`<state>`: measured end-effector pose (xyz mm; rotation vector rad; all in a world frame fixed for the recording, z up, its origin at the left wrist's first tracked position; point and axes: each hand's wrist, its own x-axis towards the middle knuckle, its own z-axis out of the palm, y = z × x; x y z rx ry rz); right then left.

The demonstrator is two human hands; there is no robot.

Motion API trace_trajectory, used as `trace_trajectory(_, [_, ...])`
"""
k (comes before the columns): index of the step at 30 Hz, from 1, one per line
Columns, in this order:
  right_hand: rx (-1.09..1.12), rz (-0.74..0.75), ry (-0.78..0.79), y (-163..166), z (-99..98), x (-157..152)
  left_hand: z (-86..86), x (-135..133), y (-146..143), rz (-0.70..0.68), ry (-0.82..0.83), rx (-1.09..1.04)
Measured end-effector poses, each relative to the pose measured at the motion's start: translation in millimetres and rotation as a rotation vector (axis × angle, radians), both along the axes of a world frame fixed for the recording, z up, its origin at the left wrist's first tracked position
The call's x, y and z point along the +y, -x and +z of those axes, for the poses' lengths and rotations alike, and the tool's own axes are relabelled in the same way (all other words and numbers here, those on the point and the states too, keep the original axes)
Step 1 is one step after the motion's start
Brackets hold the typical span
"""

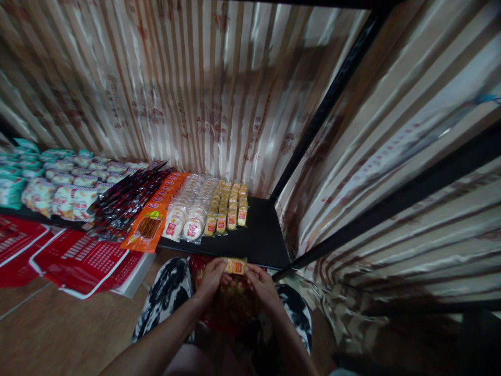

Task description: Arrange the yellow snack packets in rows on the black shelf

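Observation:
Between both hands is a small yellow wrapped snack packet (235, 266) with a red and orange label. My left hand (212, 278) pinches its left end, and my right hand (261, 282) grips the right end. Below them, between the knees, sits a red bag (229, 308) with dim contents that I cannot make out. Just ahead, rows of similar yellow snack packets (231, 219) stand on a black shelf (258, 240). Left of those lie round white wrapped snacks (193, 227) in clear wrappers.
Further left on the shelf are an orange snack pack (148, 224), a pile of dark shiny packets (125, 201), white packets (64, 201) and green packets (11, 190). Red bags (82, 258) lie below. Black metal posts (319, 122) and striped curtains (188, 78) bound the space behind and right.

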<state>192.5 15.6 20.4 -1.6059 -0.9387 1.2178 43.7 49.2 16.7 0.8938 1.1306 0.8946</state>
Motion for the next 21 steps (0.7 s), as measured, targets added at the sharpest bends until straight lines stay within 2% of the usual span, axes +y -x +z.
trace_trajectory(2, [-0.231,0.001,-0.071,-3,-1.6,1,2.6,7,-2,-0.034,-0.034,0.072])
trace_trajectory(5, [-0.623,-0.054,-0.262,-7,0.9,0,10.1,19,-3,-0.104,-0.156,0.246])
trace_trajectory(8, [-0.817,-0.051,-0.463,-8,7.0,0,19.7,30,-1,-0.202,-0.364,0.48])
trace_trajectory(11, [-0.93,0.067,-0.537,-8,10.6,1,26.9,37,-1,-0.278,-0.519,0.649])
trace_trajectory(15, [-0.971,0.21,-0.534,-5,6.6,7,32.4,43,-5,-0.337,-0.6,0.74])
trace_trajectory(18, [-0.955,0.189,-0.535,-2,2.6,13,37.7,48,-8,-0.351,-0.574,0.772])
trace_trajectory(21, [-0.906,0.117,-0.534,2,2.5,23,41.6,52,-11,-0.308,-0.543,0.71])
